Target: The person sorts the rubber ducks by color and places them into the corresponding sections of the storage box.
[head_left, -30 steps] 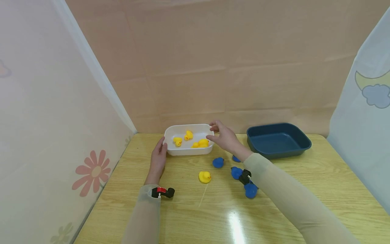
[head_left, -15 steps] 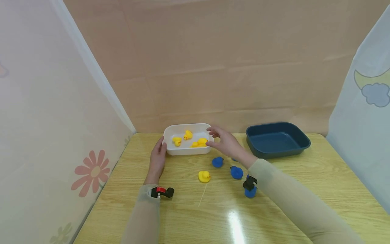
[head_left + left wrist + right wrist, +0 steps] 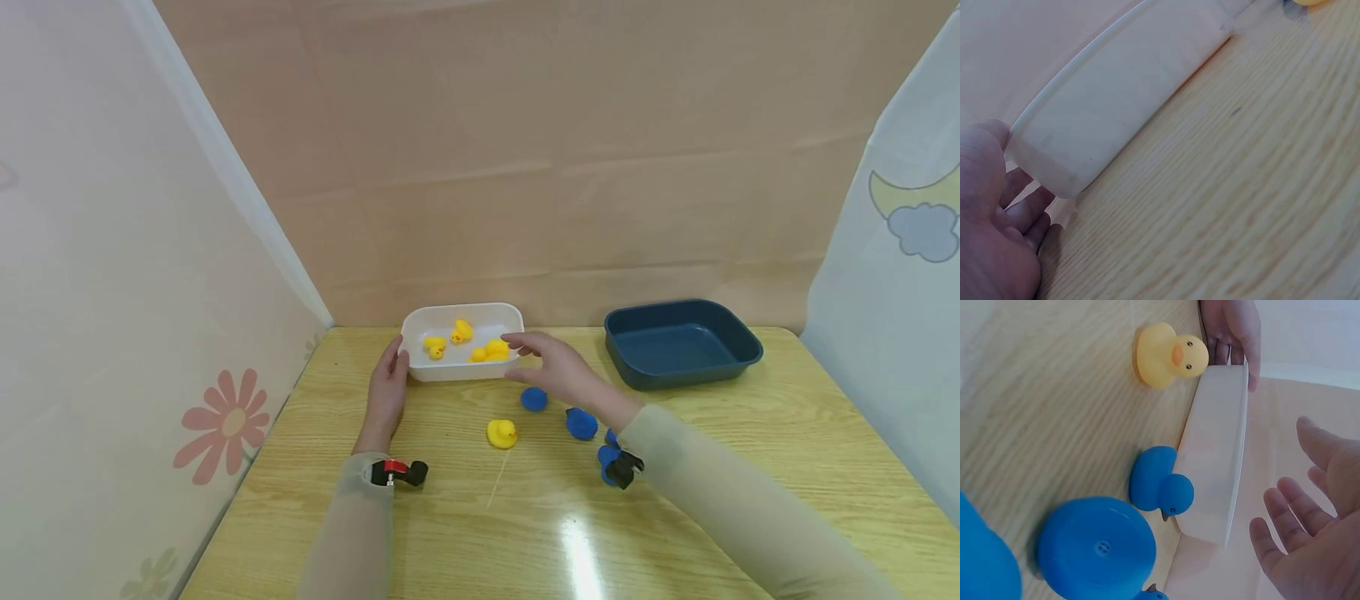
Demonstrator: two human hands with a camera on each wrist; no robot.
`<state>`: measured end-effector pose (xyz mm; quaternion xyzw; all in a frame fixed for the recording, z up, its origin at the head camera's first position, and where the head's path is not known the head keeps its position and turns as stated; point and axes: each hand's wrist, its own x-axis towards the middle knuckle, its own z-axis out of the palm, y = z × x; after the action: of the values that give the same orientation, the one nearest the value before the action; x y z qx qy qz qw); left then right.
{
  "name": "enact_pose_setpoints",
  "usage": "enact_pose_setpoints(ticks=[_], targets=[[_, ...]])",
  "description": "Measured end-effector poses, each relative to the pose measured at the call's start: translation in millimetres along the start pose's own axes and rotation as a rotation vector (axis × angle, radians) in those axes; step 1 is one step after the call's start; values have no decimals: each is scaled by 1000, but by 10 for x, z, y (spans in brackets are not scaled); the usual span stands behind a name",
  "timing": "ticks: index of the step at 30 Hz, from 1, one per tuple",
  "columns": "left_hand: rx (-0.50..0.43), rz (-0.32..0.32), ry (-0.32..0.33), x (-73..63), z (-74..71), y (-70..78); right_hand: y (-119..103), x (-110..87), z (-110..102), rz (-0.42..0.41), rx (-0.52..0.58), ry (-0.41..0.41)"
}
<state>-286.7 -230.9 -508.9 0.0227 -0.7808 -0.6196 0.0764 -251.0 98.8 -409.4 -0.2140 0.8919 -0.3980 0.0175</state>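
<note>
A white plastic tray point(image 3: 459, 374) stands at the back of the table with several yellow rubber ducks point(image 3: 462, 332) in it. My left hand point(image 3: 387, 387) holds the tray's left end, its thumb at the near corner and its fingers along the outside, as the left wrist view shows. Over the tray's right end hovers my right hand point(image 3: 557, 367), fingers spread and nothing between them. In front of the tray one yellow rubber duck point(image 3: 502, 433) sits on the table. Blue rubber ducks point(image 3: 581, 423) lie below my right forearm; one blue duck point(image 3: 1161, 481) is close to the tray.
A dark blue tray point(image 3: 682, 342) with nothing visible inside stands at the back right. Brown paper point(image 3: 480, 167) covers the wall behind, and pale printed sheets point(image 3: 135, 250) flank the wooden table point(image 3: 442, 517).
My right hand has moved slightly down and toward the near side of the white tray's right end, its forearm passing over the blue ducks. The left hand has kept its place.
</note>
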Motion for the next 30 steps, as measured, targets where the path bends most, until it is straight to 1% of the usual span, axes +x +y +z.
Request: enact_pose_setpoints(ticks=[8,18,24,30], targets=[[2,-3,3,5,0,-7,24,-110,68,-47,16,-44],[-5,-14,2,2,18,0,59,-261,158,-75,23,-80],[7,-21,4,19,21,-4,90,-316,222,-77,32,-115],[9,-19,-2,13,17,-2,130,-348,279,-53,58,-172]])
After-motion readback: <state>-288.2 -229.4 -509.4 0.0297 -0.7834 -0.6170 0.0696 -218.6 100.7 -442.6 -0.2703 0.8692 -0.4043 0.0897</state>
